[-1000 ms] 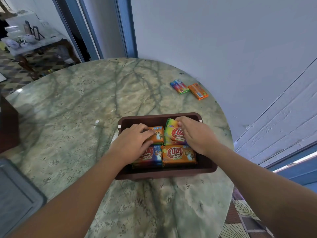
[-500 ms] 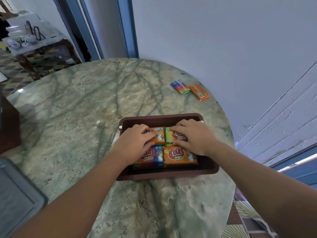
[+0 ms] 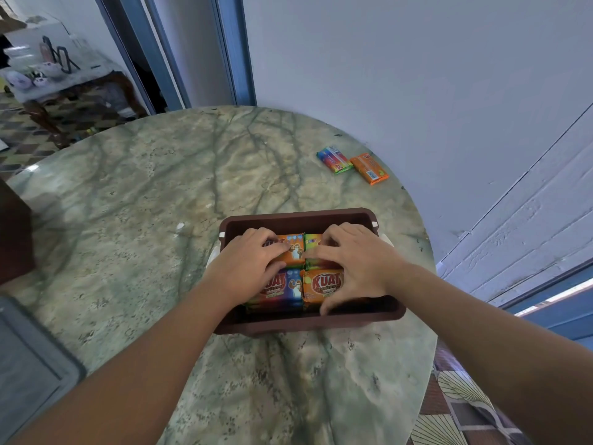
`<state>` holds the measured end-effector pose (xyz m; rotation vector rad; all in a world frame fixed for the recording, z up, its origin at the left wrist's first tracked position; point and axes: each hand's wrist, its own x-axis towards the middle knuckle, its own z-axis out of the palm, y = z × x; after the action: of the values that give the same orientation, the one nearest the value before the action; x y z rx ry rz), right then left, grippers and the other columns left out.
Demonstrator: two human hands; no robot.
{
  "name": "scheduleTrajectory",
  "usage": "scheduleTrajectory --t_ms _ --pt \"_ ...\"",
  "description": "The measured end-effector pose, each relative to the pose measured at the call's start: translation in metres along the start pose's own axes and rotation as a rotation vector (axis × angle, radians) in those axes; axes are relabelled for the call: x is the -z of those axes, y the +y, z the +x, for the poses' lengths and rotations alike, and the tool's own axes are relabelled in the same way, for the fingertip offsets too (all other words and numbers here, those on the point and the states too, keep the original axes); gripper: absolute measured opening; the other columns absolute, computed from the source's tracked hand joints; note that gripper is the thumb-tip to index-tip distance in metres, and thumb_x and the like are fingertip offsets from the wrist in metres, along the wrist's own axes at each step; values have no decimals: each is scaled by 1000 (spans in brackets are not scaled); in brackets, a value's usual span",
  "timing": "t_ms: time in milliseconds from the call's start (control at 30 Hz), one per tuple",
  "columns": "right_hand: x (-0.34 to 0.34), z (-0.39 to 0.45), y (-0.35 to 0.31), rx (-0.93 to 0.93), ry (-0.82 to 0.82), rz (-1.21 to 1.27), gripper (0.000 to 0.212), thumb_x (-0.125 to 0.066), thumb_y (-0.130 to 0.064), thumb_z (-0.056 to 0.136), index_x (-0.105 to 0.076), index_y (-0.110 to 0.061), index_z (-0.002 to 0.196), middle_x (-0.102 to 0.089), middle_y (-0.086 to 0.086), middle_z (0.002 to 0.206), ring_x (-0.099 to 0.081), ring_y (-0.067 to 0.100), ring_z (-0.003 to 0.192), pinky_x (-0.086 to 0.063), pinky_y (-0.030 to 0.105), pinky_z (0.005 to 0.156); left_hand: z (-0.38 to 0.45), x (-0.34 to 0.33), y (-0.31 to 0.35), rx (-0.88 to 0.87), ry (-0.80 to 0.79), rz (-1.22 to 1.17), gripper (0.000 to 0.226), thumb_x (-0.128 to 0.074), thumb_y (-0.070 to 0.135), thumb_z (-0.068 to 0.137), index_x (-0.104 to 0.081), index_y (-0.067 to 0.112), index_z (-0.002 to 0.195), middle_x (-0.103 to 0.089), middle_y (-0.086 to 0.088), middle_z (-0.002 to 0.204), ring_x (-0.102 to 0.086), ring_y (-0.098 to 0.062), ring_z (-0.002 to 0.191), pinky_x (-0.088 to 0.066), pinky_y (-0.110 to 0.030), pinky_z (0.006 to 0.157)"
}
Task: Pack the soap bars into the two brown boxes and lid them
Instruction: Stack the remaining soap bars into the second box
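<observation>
An open brown box [image 3: 295, 216] stands on the marble table [image 3: 144, 194], near its right edge. Four wrapped soap bars lie flat on top inside it: orange [image 3: 294, 252] far left, green [image 3: 313, 242] far right, blue [image 3: 287, 285] near left, orange [image 3: 322, 284] near right. My left hand [image 3: 247, 261] rests with spread fingers on the far-left orange bar. My right hand [image 3: 356, 261] presses flat over the green bar, and its thumb reaches down the front of the near-right orange bar. Two loose bars, a multicoloured one [image 3: 333, 159] and an orange one [image 3: 369, 168], lie beyond the box.
A dark brown object [image 3: 12, 236] is cut off at the table's left edge. A grey flat panel [image 3: 29, 364] lies at the lower left. The wall runs close behind the loose bars, and the table's rim curves just right of the box.
The green bar, held tilted up in my right hand a second ago, now lies flat in the far-right spot with that hand spread over it. My left hand has hardly moved.
</observation>
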<state>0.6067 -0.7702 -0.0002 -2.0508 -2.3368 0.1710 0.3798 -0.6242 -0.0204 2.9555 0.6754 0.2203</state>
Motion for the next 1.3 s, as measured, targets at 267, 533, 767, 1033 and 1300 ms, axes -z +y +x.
scheduleTrajectory --t_ms 267,533,767,1033,1300 --pt "-3 3 2 0 -35 -4 100 -48 -100 66 -35 -49 150 -40 -11 130 -38 12 117 -36 34 108 1 2 -1 11 5 -69 45 -58 55 96 -65 32 134 -56 8 128 -50 -14 115 -49 -41 96" --pt "5 8 42 -408 638 581 33 -52 -55 100 -68 -28 110 -63 -8 94 -57 9 91 -51 37 83 64 38 28 103 271 -349 12 -63 33 98 -71 24 102 -56 17 85 -53 -2 79 -48 -30 74" --pt "-10 25 126 -610 509 528 11 -57 -39 102 -65 -31 104 -58 -12 95 -54 8 88 -47 34 82 173 18 51 232 91 -328 14 -61 34 97 -71 26 93 -64 11 77 -57 -8 71 -48 -32 65" --pt "-24 73 201 -712 264 461 31 -57 -42 101 -63 -27 127 -53 8 130 -50 30 123 -44 44 104 281 -35 35 211 -159 -90 19 -58 37 96 -64 23 108 -64 -3 107 -61 -25 101 -51 -39 83" --pt "-29 122 257 -753 111 393 52 -57 -45 100 -44 -18 143 -37 15 138 -38 36 130 -41 45 101 361 -78 0 166 -370 181 55 -63 25 93 -43 7 141 -45 -17 144 -45 -38 131 -47 -52 100"
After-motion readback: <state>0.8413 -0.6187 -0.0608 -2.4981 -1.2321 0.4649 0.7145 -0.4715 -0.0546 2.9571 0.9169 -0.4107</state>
